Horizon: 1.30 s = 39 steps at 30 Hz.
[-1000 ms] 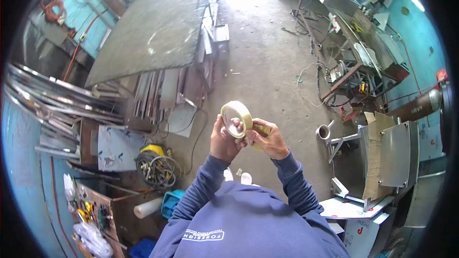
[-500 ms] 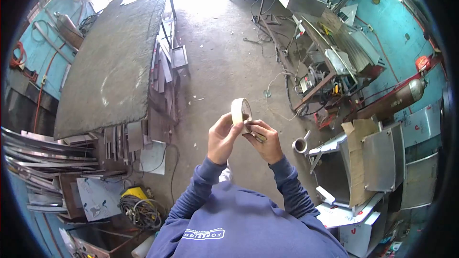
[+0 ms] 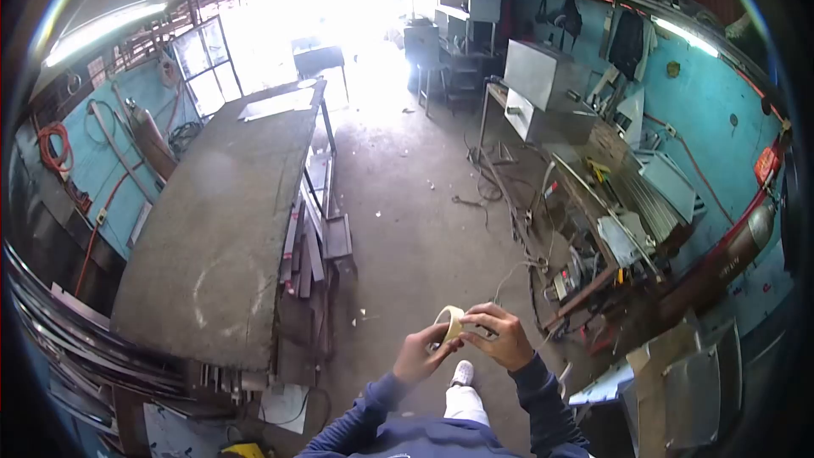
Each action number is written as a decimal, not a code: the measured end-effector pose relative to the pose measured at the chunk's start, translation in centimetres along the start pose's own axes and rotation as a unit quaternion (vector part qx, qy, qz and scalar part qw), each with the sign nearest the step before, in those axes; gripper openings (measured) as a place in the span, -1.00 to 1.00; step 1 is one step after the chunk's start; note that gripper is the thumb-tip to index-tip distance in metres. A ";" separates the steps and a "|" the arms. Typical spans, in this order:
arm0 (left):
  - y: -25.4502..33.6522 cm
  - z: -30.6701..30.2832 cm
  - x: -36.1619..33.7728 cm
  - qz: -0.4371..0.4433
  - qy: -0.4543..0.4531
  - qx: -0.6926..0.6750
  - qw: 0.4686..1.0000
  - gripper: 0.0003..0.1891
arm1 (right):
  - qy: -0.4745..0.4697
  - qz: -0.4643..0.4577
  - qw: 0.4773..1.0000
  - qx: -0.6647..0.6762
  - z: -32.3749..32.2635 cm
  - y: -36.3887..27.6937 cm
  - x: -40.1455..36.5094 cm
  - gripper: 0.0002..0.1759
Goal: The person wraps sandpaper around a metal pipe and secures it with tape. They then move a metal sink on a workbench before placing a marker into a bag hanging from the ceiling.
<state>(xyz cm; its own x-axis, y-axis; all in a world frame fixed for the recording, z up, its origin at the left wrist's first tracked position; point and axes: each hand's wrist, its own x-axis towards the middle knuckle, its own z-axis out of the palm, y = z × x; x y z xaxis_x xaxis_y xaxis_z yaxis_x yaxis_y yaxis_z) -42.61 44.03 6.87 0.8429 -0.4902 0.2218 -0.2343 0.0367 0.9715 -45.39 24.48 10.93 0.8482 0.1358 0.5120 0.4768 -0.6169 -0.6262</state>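
Observation:
A roll of pale cream masking tape point(image 3: 454, 323) is held up in front of my body, its hollow core partly showing. Around its lower left side, my left hand point(image 3: 419, 356) is closed on it. My right hand point(image 3: 502, 337) comes in from the other side, fingers bent and tips against the roll's right edge. Whether a loose tape end is pinched there is too small to make out. Below the hands, one white shoe point(image 3: 462, 372) shows on the concrete floor.
A long worktable point(image 3: 229, 203) with metal pieces stored under it runs along the left. On the right stands a cluttered bench point(image 3: 623, 174) with a metal box point(image 3: 543, 89). Cables point(image 3: 509, 237) lie beside it. Sheet-metal panels point(image 3: 699, 386) stand at lower right.
The view has tilted up, showing more of the far doorway. Both hands and the tape appear lower. The roll has turned, and my right fingers have shifted up along its edge.

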 end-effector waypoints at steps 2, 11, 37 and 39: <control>-1.1 -0.2 2.9 -0.030 -0.024 0.007 0.999 -0.70 | -0.018 -0.026 0.999 0.005 -0.5 3.1 2.2 -0.74; -2.3 0.2 16.2 -0.073 -0.030 0.031 0.996 -0.69 | -0.097 -0.063 0.992 0.044 -4.3 14.6 12.6 -0.83; -5.4 -1.6 27.5 -0.107 -0.110 0.012 0.988 -0.65 | -0.129 -0.031 0.991 -0.033 -5.4 21.1 19.2 -0.82; -5.2 -1.9 27.8 -0.114 -0.119 0.026 0.986 -0.62 | -0.122 -0.033 0.991 -0.033 -5.0 21.1 19.7 -0.81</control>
<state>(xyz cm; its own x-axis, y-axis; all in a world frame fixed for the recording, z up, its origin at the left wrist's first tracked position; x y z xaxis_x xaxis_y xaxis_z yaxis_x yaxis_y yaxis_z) -17.03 31.92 8.11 0.7409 -0.6708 -0.0328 -0.0822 -0.1391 0.9869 -19.74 10.22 10.74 0.8500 0.3565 0.3878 0.5239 -0.6482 -0.5525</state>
